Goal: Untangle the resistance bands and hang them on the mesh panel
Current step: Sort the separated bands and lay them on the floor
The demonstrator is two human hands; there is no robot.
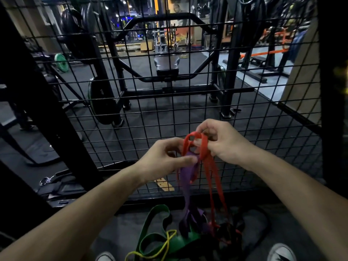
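no legible text (frame dim), no labels

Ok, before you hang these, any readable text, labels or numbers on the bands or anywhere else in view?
None legible.
Red band, purple band, green band, yellow band: no print visible.
Green weight plate: markings too blurred to read.
Wall poster: too far and blurred.

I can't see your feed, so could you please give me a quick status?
Both hands, left and right, pinching red band knotted with purple band. Nothing on mesh panel.
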